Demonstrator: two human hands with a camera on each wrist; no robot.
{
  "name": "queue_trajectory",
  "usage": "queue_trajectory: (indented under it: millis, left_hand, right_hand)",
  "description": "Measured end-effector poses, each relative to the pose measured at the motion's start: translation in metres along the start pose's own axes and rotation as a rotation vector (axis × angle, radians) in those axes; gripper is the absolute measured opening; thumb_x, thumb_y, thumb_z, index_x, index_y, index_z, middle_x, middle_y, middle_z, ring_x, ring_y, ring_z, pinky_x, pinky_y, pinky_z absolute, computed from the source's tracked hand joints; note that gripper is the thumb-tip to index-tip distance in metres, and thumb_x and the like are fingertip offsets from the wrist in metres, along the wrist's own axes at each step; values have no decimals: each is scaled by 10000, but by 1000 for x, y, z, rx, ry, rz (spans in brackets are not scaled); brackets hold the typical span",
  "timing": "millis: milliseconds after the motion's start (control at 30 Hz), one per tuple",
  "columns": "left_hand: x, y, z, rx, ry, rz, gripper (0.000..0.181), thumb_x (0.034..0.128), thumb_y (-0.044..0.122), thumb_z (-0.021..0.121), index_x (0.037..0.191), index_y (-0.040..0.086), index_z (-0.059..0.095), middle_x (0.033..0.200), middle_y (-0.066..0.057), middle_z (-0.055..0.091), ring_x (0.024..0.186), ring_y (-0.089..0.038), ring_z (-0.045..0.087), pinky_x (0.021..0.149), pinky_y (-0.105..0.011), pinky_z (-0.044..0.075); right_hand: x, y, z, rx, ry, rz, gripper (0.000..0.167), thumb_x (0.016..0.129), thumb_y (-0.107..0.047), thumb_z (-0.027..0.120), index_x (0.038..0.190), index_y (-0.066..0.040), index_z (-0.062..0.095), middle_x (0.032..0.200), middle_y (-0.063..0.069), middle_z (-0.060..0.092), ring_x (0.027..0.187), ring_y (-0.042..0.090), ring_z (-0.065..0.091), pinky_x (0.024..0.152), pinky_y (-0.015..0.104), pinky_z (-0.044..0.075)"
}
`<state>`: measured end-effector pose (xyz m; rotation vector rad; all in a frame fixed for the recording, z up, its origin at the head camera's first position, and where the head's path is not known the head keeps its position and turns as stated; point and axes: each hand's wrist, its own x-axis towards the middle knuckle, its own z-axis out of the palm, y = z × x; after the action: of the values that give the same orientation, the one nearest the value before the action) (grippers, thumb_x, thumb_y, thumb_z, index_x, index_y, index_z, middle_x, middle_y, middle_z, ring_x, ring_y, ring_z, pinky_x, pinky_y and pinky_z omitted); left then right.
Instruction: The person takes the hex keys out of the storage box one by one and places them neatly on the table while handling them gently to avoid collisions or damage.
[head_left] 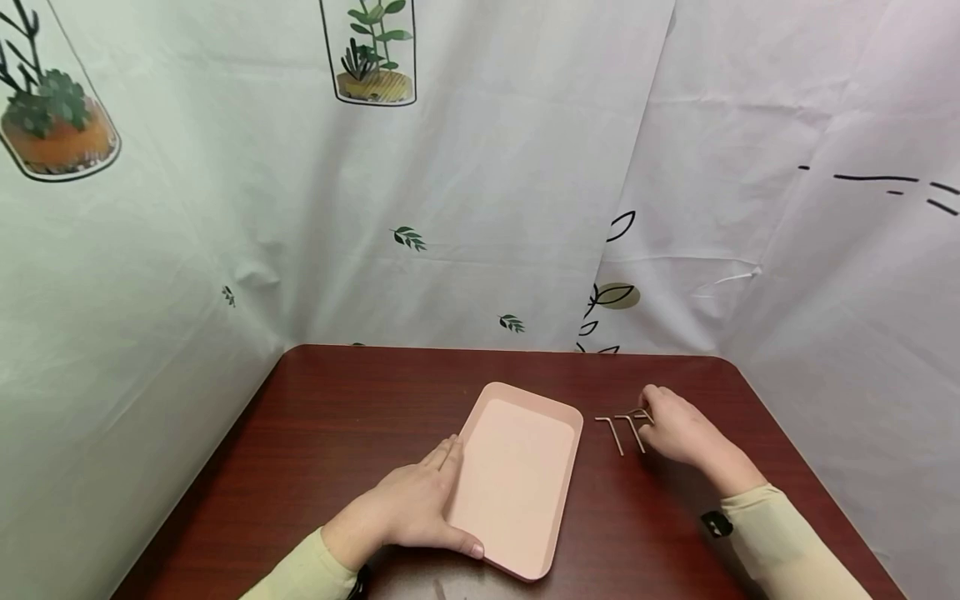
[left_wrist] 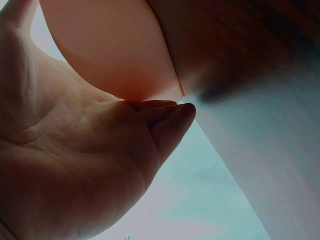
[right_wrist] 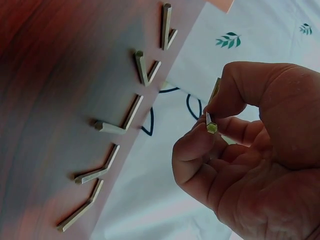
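Observation:
My right hand (head_left: 678,429) is raised a little over the right side of the table. In the right wrist view its thumb and fingertips pinch a bent metal hex key (right_wrist: 212,128), its six-sided end showing. Several more hex keys (right_wrist: 118,128) lie in a row on the table beside that hand; in the head view the hand hides part of the row. My left hand (head_left: 412,500) rests against a pink rectangular tray (head_left: 517,483), fingers straight along its left side and thumb at its near edge. Nothing lies in the tray.
The dark red-brown wooden table (head_left: 345,400) has rounded far corners. White curtains (head_left: 487,208) printed with plants and leaves stand behind it and on both sides. A small black device (head_left: 717,524) sits at the right wrist.

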<state>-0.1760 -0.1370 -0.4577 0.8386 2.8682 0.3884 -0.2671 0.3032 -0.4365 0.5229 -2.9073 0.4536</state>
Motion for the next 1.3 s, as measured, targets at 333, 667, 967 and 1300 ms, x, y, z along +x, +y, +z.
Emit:
queue_trajectory:
  millis: [333,667,967,1300]
  left_hand:
    - [0,0,1,4,-3,-2,1543,713,978,756,1703,-106,280,1760,-307,320,1627,-380,385,1105,-548,551]
    - [0,-1,0,-6,-1,-1,1552,713,977,756,1709,-105,259,1763,-311,308,1631,-384,375,1131,-551,532]
    - [0,0,0,-4,-10,-5,1549,717,973,759,1711,-104,255,1766,-306,306,1636,-372,370,1135,-547,528]
    - [0,0,1,-4,-5,-3,1548,714,972,762,1708,-104,263,1764,-303,312,1633,-370,375,1130,-542,533]
  right_hand:
    - [-2,14,-3,12,0,20,295,779,6,766,1031,-5,612,907,68,585,810,246,558,733,467,494]
    - [-2,32,-4,4,14,23,292,787,-4,762,1036,12,611,900,84,594,804,257,571,738,491,507]
    - [-3,47,-8,12,-15,92,300,808,-22,750,1069,28,611,951,125,649,836,300,629,760,515,530]
    - [-6,64,-11,12,-18,106,308,818,-24,763,1069,61,607,902,115,629,810,300,607,754,525,523]
